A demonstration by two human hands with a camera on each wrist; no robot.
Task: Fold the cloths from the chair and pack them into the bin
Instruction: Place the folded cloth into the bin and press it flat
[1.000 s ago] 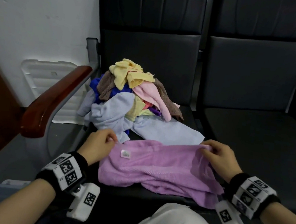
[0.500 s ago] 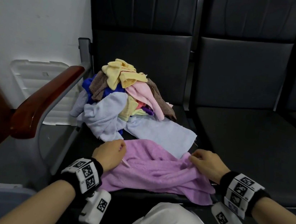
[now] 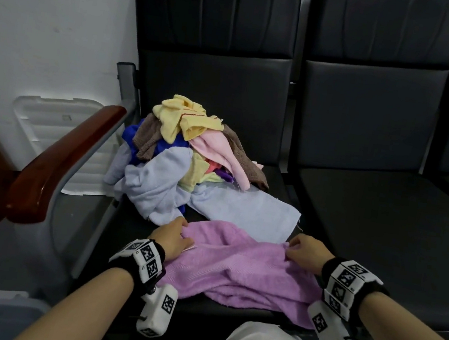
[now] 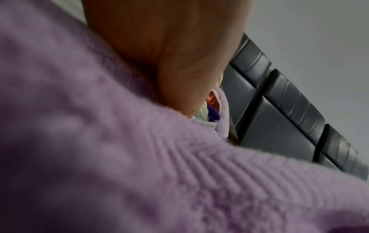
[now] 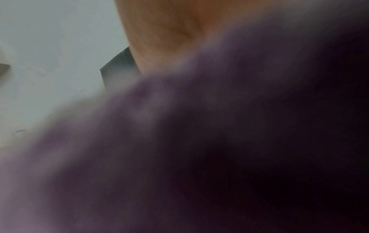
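Lying rumpled along the chair (image 3: 256,94) seat's front edge: lilac ribbed cloth (image 3: 239,268), being pinched at far corners by left hand (image 3: 173,237) and right hand (image 3: 305,251), fingers curled.

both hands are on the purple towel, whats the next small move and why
Probably pull the two held corners apart and lay the purple terry towel flat on the black padded chair seat. The left hand and right hand each pinch its far edge, but the cloth between and below them lies bunched and wrinkled, so a neat fold likely needs it smoothed first.
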